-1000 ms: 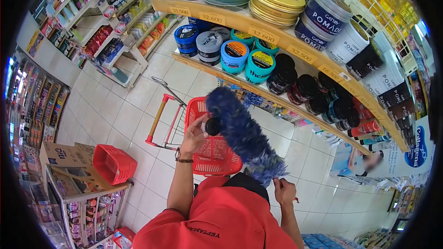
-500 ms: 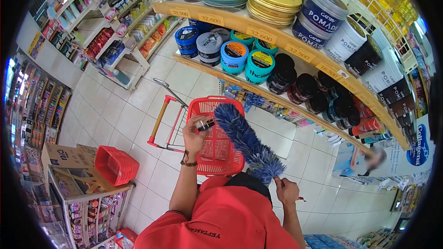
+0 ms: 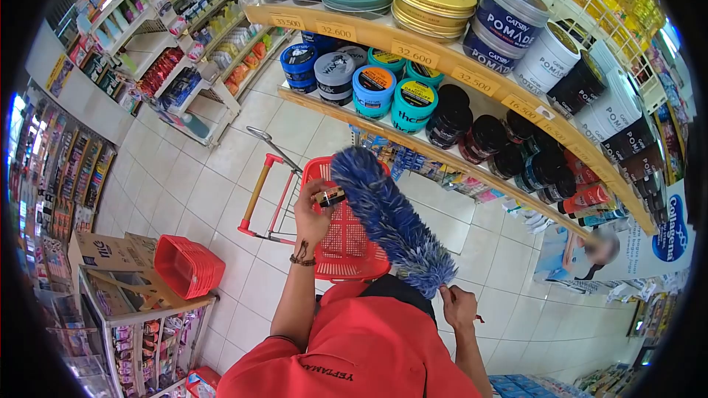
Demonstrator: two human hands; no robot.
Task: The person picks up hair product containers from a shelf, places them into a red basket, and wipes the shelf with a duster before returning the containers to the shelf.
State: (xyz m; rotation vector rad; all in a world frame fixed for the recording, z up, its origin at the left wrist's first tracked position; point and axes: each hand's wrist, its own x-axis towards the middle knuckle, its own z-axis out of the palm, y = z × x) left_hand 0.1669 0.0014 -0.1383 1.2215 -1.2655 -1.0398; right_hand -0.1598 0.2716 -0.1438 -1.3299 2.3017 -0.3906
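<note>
My left hand (image 3: 311, 215) grips a small dark jar (image 3: 332, 197) with a light band, held above the red shopping basket (image 3: 346, 239). A fluffy blue duster (image 3: 394, 221) reaches up and left from my right hand (image 3: 459, 306), whose fingers are closed at the duster's lower end. The duster's tip lies right at the jar and overlaps part of the basket. Most of the handle is hidden by my fingers.
A curved shelf edge (image 3: 417, 54) with price tags carries pomade tins (image 3: 435, 1). On the lower shelf sit teal jars (image 3: 415, 105) and black jars (image 3: 450, 119). A trolley frame (image 3: 258, 195) stands at the left, near stacked red baskets (image 3: 188, 267) and a carton (image 3: 110, 250).
The duster's head has shifted left and upward, closer against the jar. The jar has turned slightly in my left hand. My right hand keeps its hold, nearly in place.
</note>
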